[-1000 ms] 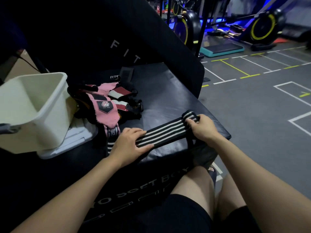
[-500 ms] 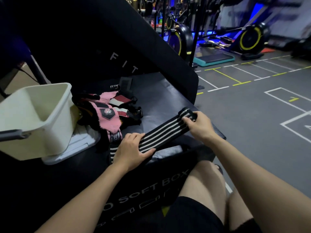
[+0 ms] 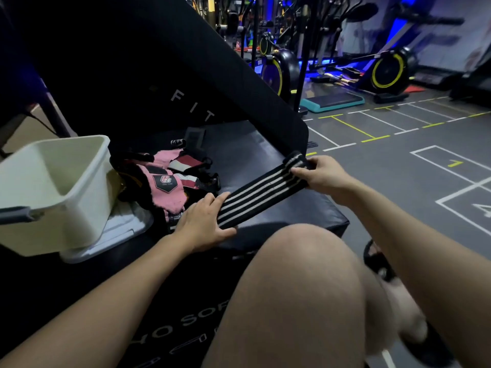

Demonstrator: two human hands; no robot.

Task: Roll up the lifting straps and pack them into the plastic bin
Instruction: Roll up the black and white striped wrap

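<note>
Compared with the frame half a second before, the right hand [image 3: 322, 174] had lifted its end of the strap [image 3: 261, 192] up and to the right, so the band ran tauter and its far end stood clear of the box [image 3: 305, 208] top; the view had also dipped, bringing a bare knee [image 3: 300, 261] into the near centre.

Right hand — fingers curled round the far, partly rolled end of the black strap with pale stripes, thumb on top, pinching it. Left hand [image 3: 202, 221] — fingers nearly straight and spread, laid flat on the near end of the strap, thumb along its near edge, pressing it to the box. The strap stretched diagonally between the two hands, from near left to far right, over the right part of the black padded box.

The bin [image 3: 79, 181], cream plastic, stood at the left on a white lid [image 3: 119, 232]; its near left corner was cut off by the frame edge, and a grey handle [image 3: 16, 215] showed at its near side. Nothing could be made out inside it. Between the bin and the left hand lay a heap [image 3: 164, 179] of pink, white and black straps; how many pieces it held could not be told. The strap's near tip was hidden under the left palm. Lettering on the box's near face was partly covered by the forearm and knee.
</note>
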